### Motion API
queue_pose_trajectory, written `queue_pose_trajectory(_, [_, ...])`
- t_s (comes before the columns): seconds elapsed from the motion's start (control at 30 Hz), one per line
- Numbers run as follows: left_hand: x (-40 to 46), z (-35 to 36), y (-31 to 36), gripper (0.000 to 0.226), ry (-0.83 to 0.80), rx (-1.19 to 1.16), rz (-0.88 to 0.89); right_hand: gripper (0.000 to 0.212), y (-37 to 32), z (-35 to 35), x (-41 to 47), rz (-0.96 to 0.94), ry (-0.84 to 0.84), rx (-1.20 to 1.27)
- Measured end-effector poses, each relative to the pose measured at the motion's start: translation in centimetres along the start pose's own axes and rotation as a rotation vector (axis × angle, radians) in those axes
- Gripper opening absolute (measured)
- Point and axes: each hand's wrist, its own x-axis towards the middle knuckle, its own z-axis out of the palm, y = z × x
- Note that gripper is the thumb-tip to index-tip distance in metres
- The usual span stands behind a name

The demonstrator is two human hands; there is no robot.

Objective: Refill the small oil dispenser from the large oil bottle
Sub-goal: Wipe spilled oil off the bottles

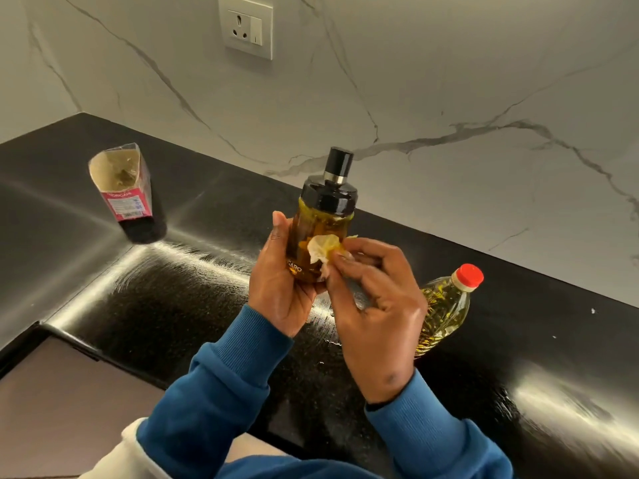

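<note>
Your left hand (281,285) grips the small amber glass oil dispenser (320,236) around its lower half, thumb up along the left side and fingers curled behind and under the base, so the dispenser is held above the black polished stone countertop (138,288), tilted slightly to the right, with its glossy black screw lid and black-and-silver pump cap (338,165) on top. Dark golden oil fills most of the glass body, and part of a printed label shows near the base by your palm. Your right hand (373,305) pinches a small crumpled piece of oil-stained white tissue (321,248) between thumb and forefingers and presses it against the front of the dispenser's glass, the other fingers loosely bent beneath. Both wrists wear ribbed blue sleeves (221,385). The large clear plastic oil bottle with a red cap (446,305) stands on the countertop just to the right of your right hand, partly hidden behind it, cap on and yellow oil visible inside. Well apart to the left, toward the corner, an opened clear-and-pink spice packet (121,184) stands upright on the countertop. Behind everything rises a white marble-veined wall (449,81) carrying a white socket and switch plate (245,27)
</note>
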Motion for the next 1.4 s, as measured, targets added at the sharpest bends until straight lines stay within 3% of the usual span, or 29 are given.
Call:
queue_pose_trajectory(0.23, [-0.8,0.5,0.1,0.090,-0.126,0.146,0.101,0.013,0.3,-0.7,3.2,-0.071,0.103,-0.037])
queue_pose_trajectory(0.57, [-0.2,0.4,1.4,0.100,-0.015,0.245,0.267,0.005,0.3,-0.1,0.3,-0.023,-0.009,-0.012])
queue_pose_trajectory(0.73, [-0.3,0.6,1.6,0.075,-0.128,0.223,0.227,0.010,-0.2,0.0,2.0,-0.087,0.050,-0.005])
queue_pose_trajectory(0.9, [-0.7,0.7,1.4,0.079,-0.147,0.219,0.186,0.015,-0.2,0.0,3.9,0.017,0.066,0.107])
queue_pose_trajectory(1.03, [-0.5,0.1,1.8,0.080,-0.146,0.173,0.242,0.014,0.3,0.0,2.0,0.087,-0.017,0.128])
queue_pose_trajectory(1.27, [-0.1,-0.9,1.9,0.094,-0.126,0.100,0.193,0.011,-0.8,0.2,1.5,-0.069,-0.028,-0.006])
queue_pose_trajectory(1.4, [-0.3,-0.7,1.3,0.077,-0.190,0.061,0.123,0.010,-0.4,0.2,4.5,-0.103,0.067,-0.054])
